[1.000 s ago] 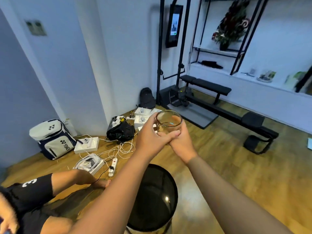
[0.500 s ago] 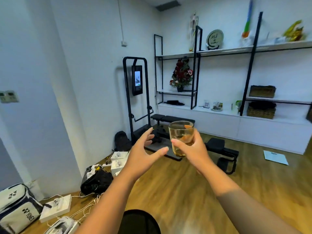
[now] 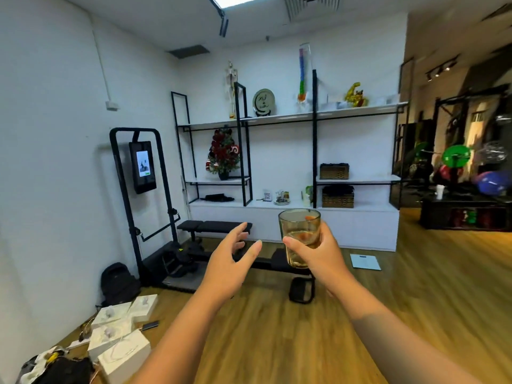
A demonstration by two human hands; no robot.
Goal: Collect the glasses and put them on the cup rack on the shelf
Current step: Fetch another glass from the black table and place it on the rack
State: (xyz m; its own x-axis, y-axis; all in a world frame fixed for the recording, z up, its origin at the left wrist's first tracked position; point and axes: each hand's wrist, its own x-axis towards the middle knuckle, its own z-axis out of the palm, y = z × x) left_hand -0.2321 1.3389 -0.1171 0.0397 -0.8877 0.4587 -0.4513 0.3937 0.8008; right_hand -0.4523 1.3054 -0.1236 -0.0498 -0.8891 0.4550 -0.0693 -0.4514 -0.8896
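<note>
A clear, amber-tinted drinking glass (image 3: pixel 299 234) is held upright at chest height in front of me, with my right hand (image 3: pixel 318 253) wrapped around its lower half. My left hand (image 3: pixel 231 256) hovers just left of the glass, fingers spread, touching nothing. Across the room a black-framed white shelf (image 3: pixel 291 203) stands against the wall. On its low ledge sits a small cup rack (image 3: pixel 282 197) on a plate with a few glasses, too far off for detail.
A black weight bench (image 3: pixel 214 225) and a cable machine with a screen (image 3: pixel 142 167) stand between me and the shelf. White boxes (image 3: pixel 124 347), cables and a black backpack (image 3: pixel 117 279) lie on the floor at left. Wicker baskets (image 3: pixel 337 199) fill the shelf's right side.
My view has lifted from the floor and black stool up to the shelf. The left hand came off the glass and opened; the right hand alone now carries it.
</note>
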